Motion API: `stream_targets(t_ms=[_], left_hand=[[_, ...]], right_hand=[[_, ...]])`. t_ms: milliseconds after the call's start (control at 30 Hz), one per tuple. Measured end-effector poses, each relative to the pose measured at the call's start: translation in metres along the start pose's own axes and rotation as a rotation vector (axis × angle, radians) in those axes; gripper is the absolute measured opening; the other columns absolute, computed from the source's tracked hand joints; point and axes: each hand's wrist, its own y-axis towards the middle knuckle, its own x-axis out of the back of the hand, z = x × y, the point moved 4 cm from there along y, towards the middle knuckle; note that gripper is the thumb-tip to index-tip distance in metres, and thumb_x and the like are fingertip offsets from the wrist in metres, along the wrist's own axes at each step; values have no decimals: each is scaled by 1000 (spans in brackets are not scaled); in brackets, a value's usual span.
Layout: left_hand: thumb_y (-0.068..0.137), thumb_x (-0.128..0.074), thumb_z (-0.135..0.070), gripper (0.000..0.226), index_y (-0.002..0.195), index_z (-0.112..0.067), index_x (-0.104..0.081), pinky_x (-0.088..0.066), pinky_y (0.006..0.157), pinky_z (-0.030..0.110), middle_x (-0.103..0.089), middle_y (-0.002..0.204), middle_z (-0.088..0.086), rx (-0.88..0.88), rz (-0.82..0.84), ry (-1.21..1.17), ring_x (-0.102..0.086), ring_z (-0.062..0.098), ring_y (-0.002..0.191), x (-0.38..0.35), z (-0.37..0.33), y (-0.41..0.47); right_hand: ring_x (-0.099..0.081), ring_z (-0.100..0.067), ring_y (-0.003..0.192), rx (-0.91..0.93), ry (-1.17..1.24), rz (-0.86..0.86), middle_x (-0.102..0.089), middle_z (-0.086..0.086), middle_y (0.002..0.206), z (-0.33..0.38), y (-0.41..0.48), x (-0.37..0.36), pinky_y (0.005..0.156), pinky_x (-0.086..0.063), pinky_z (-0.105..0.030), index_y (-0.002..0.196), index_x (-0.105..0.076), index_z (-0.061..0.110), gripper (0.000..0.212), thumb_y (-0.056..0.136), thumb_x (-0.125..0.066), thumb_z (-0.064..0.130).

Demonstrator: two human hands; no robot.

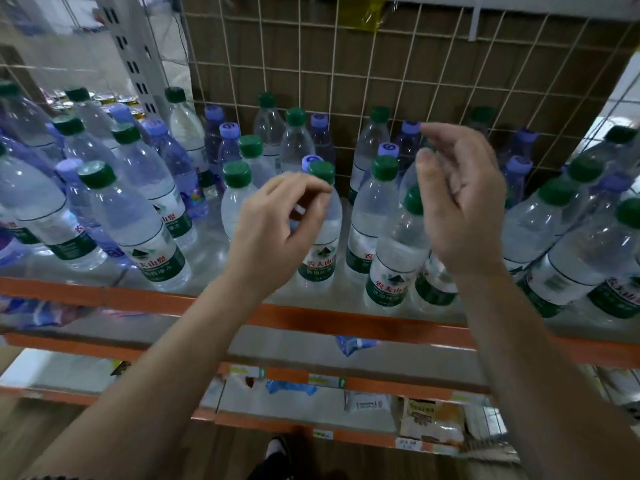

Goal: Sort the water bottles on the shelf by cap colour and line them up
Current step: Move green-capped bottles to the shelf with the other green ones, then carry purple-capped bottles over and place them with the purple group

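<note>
The water bottles (145,237) all stand on the top shelf (207,252), the one with the orange front edge. I can count about nineteen green caps (96,174) and about twelve purple-blue caps (229,129). A few more may be hidden behind the hands. The two colours are mixed up. Most bottles at the front have green caps, and many purple-blue ones stand at the back by the wire grid (346,46).

Every bottle stands up straight on its bottom, long way up and down, with the cap on top. The ones at the far sides look like they lean outward, but that may just be the wide camera. The front bottles show their green labels to the person.

There are two hands. The left hand (277,220) is up in front of a green-capped bottle (325,244) in the middle. Its fingers are loosely curled toward the thumb and it holds nothing. The right hand (460,199) is up in front of the bottles on the right. Its fingers are bent a little and spread, and it holds nothing.

Two lower shelves (346,381) hold packets (433,420).
</note>
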Motion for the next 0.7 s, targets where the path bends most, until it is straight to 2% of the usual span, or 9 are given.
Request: stream_targets(t_ms=[100, 167, 200, 267, 367, 467, 533, 600, 700], left_hand=[[96, -55, -21, 17, 107, -13, -65, -49, 76, 13, -65, 96, -8, 11, 137, -31, -59, 1, 85, 14, 10, 51], [96, -55, -27, 18, 110, -19, -64, -48, 74, 10, -63, 93, -13, 60, 292, -15, -59, -6, 82, 17, 25, 84], [96, -56, -29, 19, 111, -21, -63, -48, 73, 9, -64, 93, -14, 82, 362, 4, -59, -8, 82, 16, 35, 100], [96, -55, -34, 22, 114, -23, -62, -49, 76, 13, -66, 100, -11, 107, 472, 43, -60, -5, 89, 11, 57, 128], [97, -52, -37, 27, 118, -23, -60, -42, 74, 15, -64, 108, -8, 104, 657, 107, -58, -2, 93, -7, 89, 156], [96, -48, -48, 36, 123, -26, -57, -43, 77, 20, -60, 113, -8, 59, 924, 208, -57, 4, 98, -30, 106, 162], [94, -46, -54, 45, 124, -23, -57, -49, 81, 24, -62, 114, -7, 50, 1106, 266, -60, 7, 96, -45, 116, 158], [91, -48, -55, 47, 120, -19, -61, -56, 78, 25, -67, 108, -2, 129, 1239, 234, -66, 9, 90, -55, 124, 152], [84, -58, -55, 49, 108, -14, -67, -59, 73, 25, -72, 97, 2, 220, 1300, 75, -72, 11, 83, -58, 128, 150]], right_hand=[[-58, -6, 105, -50, -164, 168, -58, 8, 112, 1, 47, 0, 94, -49, -21, 118, -64, 13, 25, 98, -50, 21], [-56, 1, 95, -92, -267, 304, -62, 9, 110, -4, 75, -3, 83, -44, -6, 118, -65, 19, 24, 98, -51, 24], [-56, 1, 92, -108, -317, 362, -63, 8, 108, -8, 87, -6, 79, -42, -5, 118, -65, 20, 24, 98, -52, 25], [-57, -6, 93, -125, -453, 500, -64, 5, 107, -22, 110, -16, 80, -43, -16, 118, -65, 20, 26, 97, -54, 31], [-58, -15, 99, -130, -717, 854, -63, 1, 114, -49, 127, -41, 86, -48, -30, 123, -61, 17, 40, 94, -57, 43], [-58, -16, 99, -190, -830, 1149, -60, 3, 116, -77, 127, -65, 84, -49, -31, 126, -56, 20, 46, 89, -63, 46], [-59, -17, 90, -200, -913, 1253, -62, 2, 107, -96, 125, -79, 77, -48, -31, 119, -59, 20, 39, 87, -67, 40], [-58, -18, 79, -196, -964, 1302, -63, -1, 96, -110, 125, -88, 71, -47, -32, 105, -61, 19, 28, 86, -69, 37], [-49, -15, 64, -172, -927, 1308, -56, 0, 78, -114, 126, -89, 59, -38, -29, 90, -58, 18, 25, 86, -69, 40]])
